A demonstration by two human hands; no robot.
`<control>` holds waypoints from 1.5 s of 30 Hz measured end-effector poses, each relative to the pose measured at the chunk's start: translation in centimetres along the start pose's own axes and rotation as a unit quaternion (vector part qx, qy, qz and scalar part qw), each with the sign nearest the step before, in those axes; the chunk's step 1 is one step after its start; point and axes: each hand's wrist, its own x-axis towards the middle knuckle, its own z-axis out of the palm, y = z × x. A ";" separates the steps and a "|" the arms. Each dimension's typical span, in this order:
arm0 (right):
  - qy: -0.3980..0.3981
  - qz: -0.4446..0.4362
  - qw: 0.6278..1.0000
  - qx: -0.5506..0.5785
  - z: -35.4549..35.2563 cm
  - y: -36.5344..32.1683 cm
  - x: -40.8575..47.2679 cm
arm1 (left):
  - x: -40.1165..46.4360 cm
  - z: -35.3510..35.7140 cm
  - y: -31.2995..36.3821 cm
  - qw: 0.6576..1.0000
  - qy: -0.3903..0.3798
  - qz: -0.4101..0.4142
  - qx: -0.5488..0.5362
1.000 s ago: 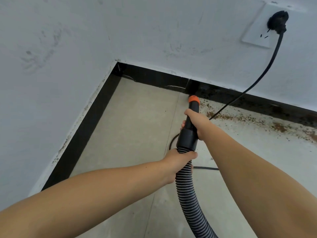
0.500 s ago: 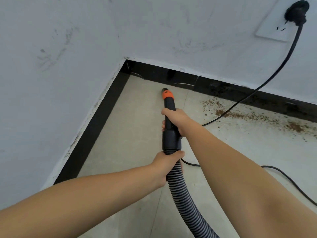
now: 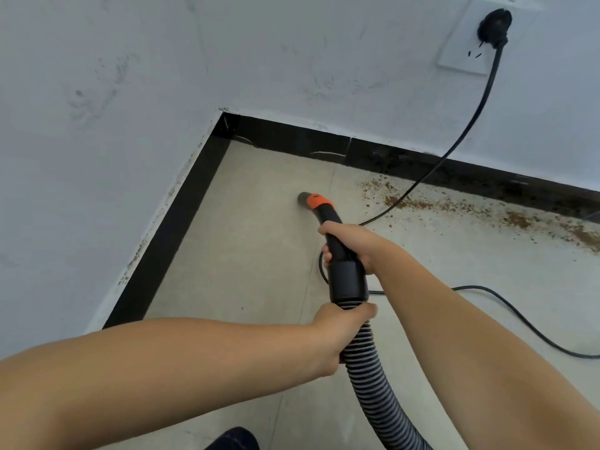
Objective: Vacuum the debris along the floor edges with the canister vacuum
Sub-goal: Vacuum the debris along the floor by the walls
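Observation:
The black vacuum nozzle [image 3: 344, 274] ends in an orange collar and an open tip [image 3: 308, 200], which points left over bare beige floor near the corner. My right hand [image 3: 352, 243] grips the nozzle's black handle. My left hand [image 3: 341, 326] grips the top of the ribbed grey hose [image 3: 373, 394], which runs off the bottom edge. Brown debris [image 3: 506, 216] lies strewn along the black skirting [image 3: 454, 170] to the right of the tip. The canister itself is out of sight.
A black power cord [image 3: 467, 125] hangs from a plug [image 3: 493, 27] in the wall socket, crosses the debris, loops behind the nozzle and trails off right. White walls meet in a corner [image 3: 227, 125]. A dark shoe tip [image 3: 233, 438] shows at the bottom.
The nozzle tip has drawn back from the skirting at the back wall and swung left, away from the debris. Both hands kept their grip on it.

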 end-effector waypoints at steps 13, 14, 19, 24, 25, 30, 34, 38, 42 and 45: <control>0.049 -0.060 0.994 0.077 -1.8 2.8 -3.4 | -1.9 0.9 -2.2 0.998 -0.016 0.033 0.054; 0.056 -0.072 0.992 0.091 -2.6 3.0 -4.2 | -2.1 1.5 -2.5 0.997 -0.022 0.043 0.067; 0.089 -0.106 0.983 0.118 -7.2 4.6 -8.5 | -3.2 5.5 -4.4 0.987 -0.067 0.067 0.127; 0.126 -0.070 0.981 0.131 -10.8 6.8 -10.8 | -3.6 8.9 -6.3 0.981 -0.129 0.011 0.142; 0.125 -0.060 0.982 0.132 -11.0 7.2 -10.8 | -3.5 9.1 -6.6 0.982 -0.131 -0.007 0.139; 0.102 -0.032 0.988 0.114 -9.0 8.2 -8.4 | -2.7 7.4 -6.8 0.987 -0.094 -0.061 0.118; 0.104 -0.048 0.989 0.088 -7.5 7.3 -6.0 | -1.2 5.3 -5.8 0.990 -0.084 -0.046 0.105; 0.121 -0.046 0.987 0.091 -8.4 6.6 -5.7 | -0.4 5.7 -5.0 0.986 -0.109 -0.047 0.114; 0.166 -0.046 0.978 0.119 -11.1 6.7 -6.6 | 0.0 7.8 -4.7 0.981 -0.132 -0.042 0.136; 0.210 -0.055 0.966 0.141 -13.2 6.6 -7.1 | 0.6 9.4 -4.1 0.980 -0.131 -0.038 0.147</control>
